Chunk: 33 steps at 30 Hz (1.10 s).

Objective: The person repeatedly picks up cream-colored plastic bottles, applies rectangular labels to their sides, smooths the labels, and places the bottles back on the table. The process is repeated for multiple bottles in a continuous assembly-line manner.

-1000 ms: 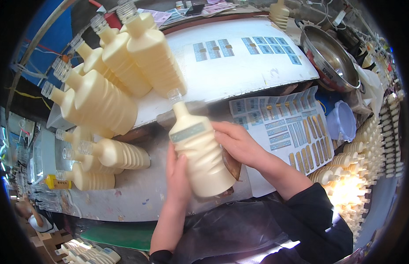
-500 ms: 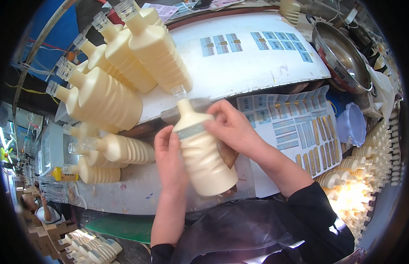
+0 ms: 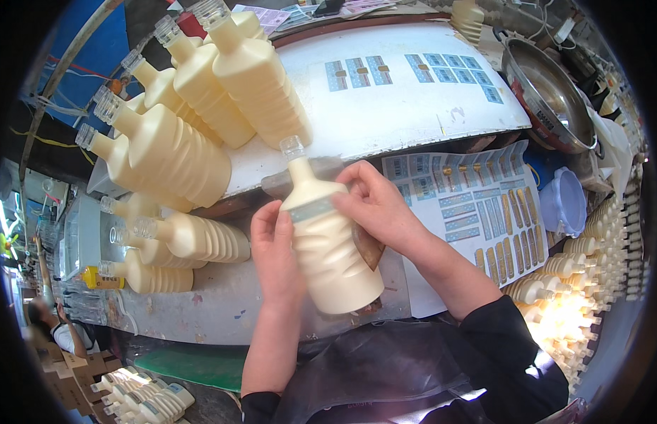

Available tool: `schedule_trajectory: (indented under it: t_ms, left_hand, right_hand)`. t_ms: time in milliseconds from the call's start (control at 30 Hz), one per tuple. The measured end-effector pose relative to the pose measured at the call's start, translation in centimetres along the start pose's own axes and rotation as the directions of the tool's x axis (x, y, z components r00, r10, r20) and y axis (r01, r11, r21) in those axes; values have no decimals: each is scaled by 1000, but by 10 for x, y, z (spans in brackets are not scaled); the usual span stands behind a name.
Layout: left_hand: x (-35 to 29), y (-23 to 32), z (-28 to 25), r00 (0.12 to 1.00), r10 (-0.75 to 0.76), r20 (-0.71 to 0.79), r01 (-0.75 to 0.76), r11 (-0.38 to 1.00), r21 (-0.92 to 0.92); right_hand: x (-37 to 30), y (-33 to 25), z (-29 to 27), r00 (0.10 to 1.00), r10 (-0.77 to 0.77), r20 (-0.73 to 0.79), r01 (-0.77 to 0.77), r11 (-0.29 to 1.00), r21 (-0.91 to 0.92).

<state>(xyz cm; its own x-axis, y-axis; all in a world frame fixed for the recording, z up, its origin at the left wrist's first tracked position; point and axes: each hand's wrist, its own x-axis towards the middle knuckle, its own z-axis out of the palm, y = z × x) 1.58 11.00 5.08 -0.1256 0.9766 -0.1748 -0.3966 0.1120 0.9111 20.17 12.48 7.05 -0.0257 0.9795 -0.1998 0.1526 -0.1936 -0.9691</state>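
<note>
A cream plastic bottle point(image 3: 337, 265) with a clear threaded neck lies tilted in front of me, neck pointing away. Across its shoulder runs a pale blue label strip point(image 3: 311, 210). My left hand point(image 3: 274, 244) is closed at the strip's left end, thumb against the bottle's side. At the other end my right hand point(image 3: 374, 205) pinches the strip between thumb and fingers. Beneath the bottle, a brown wedge-shaped piece point(image 3: 371, 249) shows at its right side; the rest of it is hidden.
Several cream bottles point(image 3: 261, 78) stand on the white board point(image 3: 413, 113) at far left, and more point(image 3: 201, 239) lie below. A label sheet point(image 3: 424, 275) rests right of my hands, near a lilac bucket point(image 3: 563, 201) and metal pan point(image 3: 547, 88). Many bottles cover the right side.
My hands stay at the strip's two ends with almost no movement. The whole view has shifted slightly. At the far left, another person's arm has moved.
</note>
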Motion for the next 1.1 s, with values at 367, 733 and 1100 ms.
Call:
schedule_trajectory:
  t_ms: [367,733,1100]
  left_hand:
    - [-1,-1,3,999,26,-47,-24,999,38]
    - [-1,-1,1,998,52,-28,-50,997,62]
    - [0,0,3,999,47,-22,-45,996,78]
  right_hand:
    - [2,7,-1,999,-35,41,32,997,70]
    - [8,9,-13,996,-14,87,-9,966,258]
    - [5,11,0,999,-11,30,6,989,150]
